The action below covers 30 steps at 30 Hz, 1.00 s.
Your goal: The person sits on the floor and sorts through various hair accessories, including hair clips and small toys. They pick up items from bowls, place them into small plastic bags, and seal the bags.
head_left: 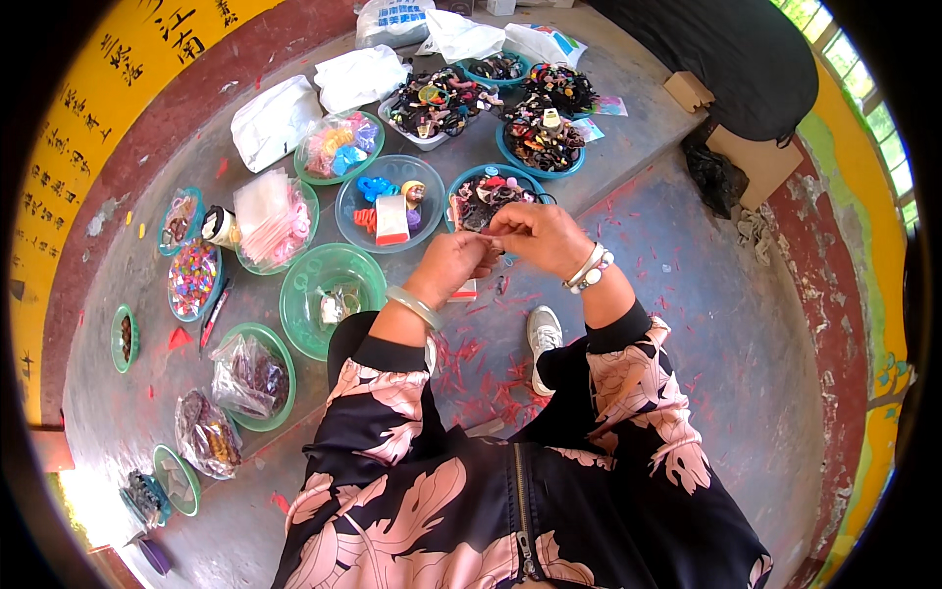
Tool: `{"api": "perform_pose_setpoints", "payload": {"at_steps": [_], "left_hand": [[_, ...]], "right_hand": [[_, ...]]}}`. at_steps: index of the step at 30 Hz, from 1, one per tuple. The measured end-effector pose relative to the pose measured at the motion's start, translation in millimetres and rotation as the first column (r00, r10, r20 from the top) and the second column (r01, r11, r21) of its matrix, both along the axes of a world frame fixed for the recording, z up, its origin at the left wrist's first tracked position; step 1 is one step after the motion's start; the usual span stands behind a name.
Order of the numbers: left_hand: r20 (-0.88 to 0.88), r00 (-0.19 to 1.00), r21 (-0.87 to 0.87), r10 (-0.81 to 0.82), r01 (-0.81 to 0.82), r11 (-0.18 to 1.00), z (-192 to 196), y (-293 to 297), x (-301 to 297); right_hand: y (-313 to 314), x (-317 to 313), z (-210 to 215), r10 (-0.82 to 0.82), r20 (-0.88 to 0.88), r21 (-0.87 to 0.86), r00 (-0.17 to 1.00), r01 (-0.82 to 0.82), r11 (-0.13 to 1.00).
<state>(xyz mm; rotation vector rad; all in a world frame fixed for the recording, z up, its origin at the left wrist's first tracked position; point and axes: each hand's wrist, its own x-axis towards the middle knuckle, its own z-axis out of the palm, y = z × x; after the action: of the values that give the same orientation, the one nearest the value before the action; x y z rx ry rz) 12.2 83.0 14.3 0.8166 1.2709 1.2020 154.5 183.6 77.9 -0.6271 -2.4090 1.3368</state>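
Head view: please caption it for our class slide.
Left hand and right hand meet by a blue bowl of hair ties, with a green bowl nearby.

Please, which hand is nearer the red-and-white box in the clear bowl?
Left: in the picture, the left hand is just right of the box; the right hand is farther right.

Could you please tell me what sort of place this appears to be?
It looks like an informal handicraft work area, though I cannot be sure: plastic bowls hold sorted small pieces, dark bands with colourful ornaments lie heaped together, and red scraps litter the grey floor.
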Motion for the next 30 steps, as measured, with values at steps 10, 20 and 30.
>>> {"api": "perform_pose_setpoints", "payload": {"at_steps": [10, 20, 30], "left_hand": [[-0.01, 0.999, 0.033, -0.035, 0.035, 0.999, -8.8, 1.6, -2.3], [0.033, 0.999, 0.028, 0.019, -0.02, 0.999, 4.3, -1.5, 1.1], [0.035, 0.999, 0.016, -0.026, 0.025, 1.0, 7.8, -0.3, 1.8]], "right_hand": [[-0.5, -4.1, -13.6, -0.068, -0.01, 0.537, 0.998, 0.063, 0.841], [6.0, -0.7, -13.2, 0.001, -0.166, 0.262, 0.986, 0.043, 0.964], [8.6, -0.1, -8.5, 0.043, -0.134, 0.492, 0.99, 0.028, 0.87]]}}
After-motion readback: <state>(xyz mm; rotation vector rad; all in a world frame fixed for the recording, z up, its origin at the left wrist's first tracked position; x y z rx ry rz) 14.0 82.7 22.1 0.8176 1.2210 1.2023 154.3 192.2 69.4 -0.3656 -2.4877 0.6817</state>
